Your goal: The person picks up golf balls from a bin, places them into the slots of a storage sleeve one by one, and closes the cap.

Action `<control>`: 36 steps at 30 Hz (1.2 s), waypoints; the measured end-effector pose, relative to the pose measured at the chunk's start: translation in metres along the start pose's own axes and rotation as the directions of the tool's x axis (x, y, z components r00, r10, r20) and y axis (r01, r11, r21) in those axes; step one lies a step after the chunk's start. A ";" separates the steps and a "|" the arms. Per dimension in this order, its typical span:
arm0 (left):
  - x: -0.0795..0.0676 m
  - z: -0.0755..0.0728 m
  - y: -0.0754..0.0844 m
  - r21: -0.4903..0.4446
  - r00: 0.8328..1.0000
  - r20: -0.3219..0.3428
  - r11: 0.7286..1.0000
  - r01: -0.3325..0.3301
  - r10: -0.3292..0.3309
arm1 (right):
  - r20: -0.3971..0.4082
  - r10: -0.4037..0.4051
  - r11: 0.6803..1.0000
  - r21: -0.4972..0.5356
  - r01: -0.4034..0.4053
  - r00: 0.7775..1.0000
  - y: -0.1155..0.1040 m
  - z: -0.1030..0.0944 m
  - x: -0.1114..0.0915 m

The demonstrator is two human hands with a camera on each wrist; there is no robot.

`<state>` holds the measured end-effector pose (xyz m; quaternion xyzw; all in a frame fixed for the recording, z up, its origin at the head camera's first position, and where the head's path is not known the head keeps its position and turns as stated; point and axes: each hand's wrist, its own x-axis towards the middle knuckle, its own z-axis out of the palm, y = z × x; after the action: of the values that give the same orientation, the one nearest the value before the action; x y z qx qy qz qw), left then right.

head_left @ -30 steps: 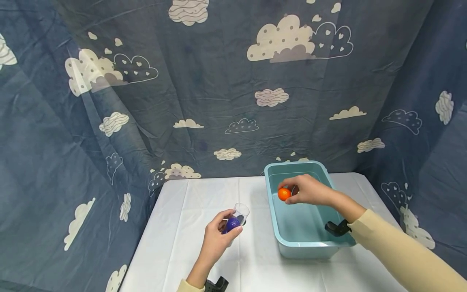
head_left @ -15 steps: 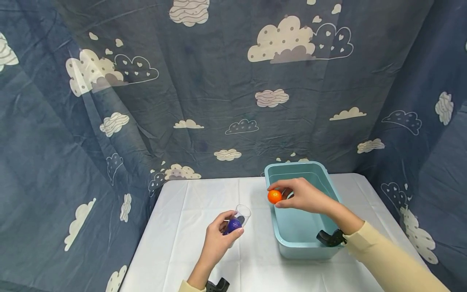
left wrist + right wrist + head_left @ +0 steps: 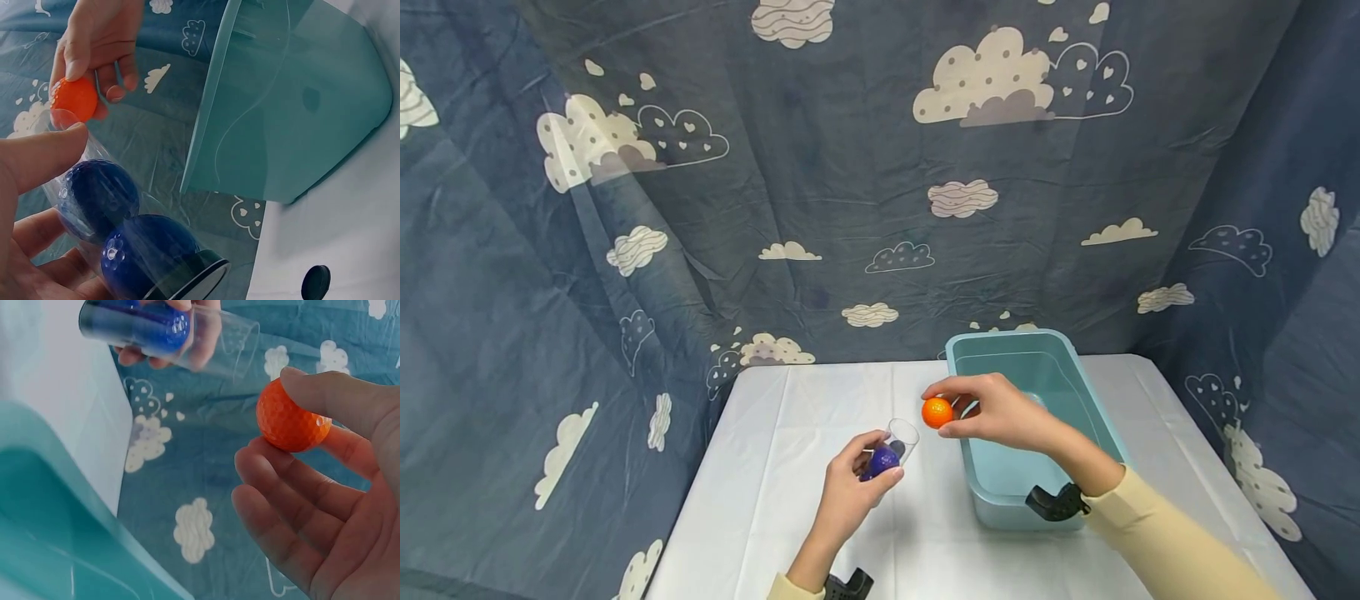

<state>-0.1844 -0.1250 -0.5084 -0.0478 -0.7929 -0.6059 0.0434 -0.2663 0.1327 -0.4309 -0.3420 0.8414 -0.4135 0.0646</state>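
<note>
My left hand (image 3: 850, 483) holds a clear plastic tube (image 3: 87, 147) above the table, its open end tilted up and to the right. Two blue golf balls (image 3: 100, 194) sit inside, towards its dark-based lower end. Between thumb and fingers my right hand (image 3: 1000, 412) pinches an orange golf ball (image 3: 937, 412), just right of the tube's mouth and apart from it in the head view. Dimples show on this ball in the right wrist view. A small dark round cap (image 3: 316, 282) is on the table in the left wrist view.
A teal plastic bin (image 3: 1022, 512) stands on the right part of the table, partly under my right forearm. White cloth covers the table (image 3: 797, 417). Dark blue cloud-print fabric (image 3: 820, 200) hangs behind and at the sides.
My right hand has moved left with the orange golf ball, from over the bin to beside the tube's mouth. The left hand and tube have barely moved.
</note>
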 end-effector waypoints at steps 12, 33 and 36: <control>-0.010 -0.007 0.017 -0.024 0.998 0.034 0.998 -0.056 0.057 | 0.044 -0.046 0.995 0.089 0.042 0.998 -0.014 0.029 0.006; -0.009 -0.016 -0.021 -0.023 0.999 -0.010 0.998 -0.052 0.052 | -0.124 0.057 0.971 0.237 -0.026 0.991 -0.018 0.063 0.002; -0.011 -0.021 -0.024 -0.024 0.997 -0.022 0.997 -0.072 0.072 | -0.172 0.131 0.962 0.259 -0.084 0.976 -0.020 0.071 0.001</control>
<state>-0.1760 -0.1517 -0.5270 -0.0703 -0.7827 -0.6141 0.0731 -0.2287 0.0767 -0.4622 -0.2443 0.8023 -0.5423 0.0502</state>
